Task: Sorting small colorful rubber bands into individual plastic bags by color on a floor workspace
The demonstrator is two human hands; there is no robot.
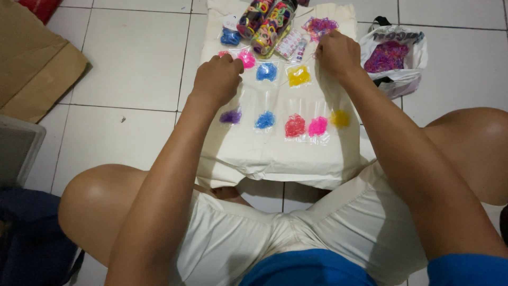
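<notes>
A cream cloth bag (275,153) lies flat on the tiled floor with small clear packets of coloured rubber bands laid on it in rows. My left hand (216,79) is curled beside a pink packet (246,58), fingertips pinched near it. My right hand (337,53) rests closed at the bag's upper right, next to a purple-pink pile of bands (319,25). Between the hands lie a blue packet (266,71) and a yellow packet (299,76). A nearer row holds purple (230,116), blue (264,120), red (295,126), pink (317,126) and yellow (340,118) packets.
Two clear tubes of mixed coloured hair ties (267,21) lie at the bag's far edge. A white plastic bag with purple bands (391,58) sits at the right. Brown cardboard (32,63) lies at far left, a grey box (18,151) below it. My bent knees flank the bag.
</notes>
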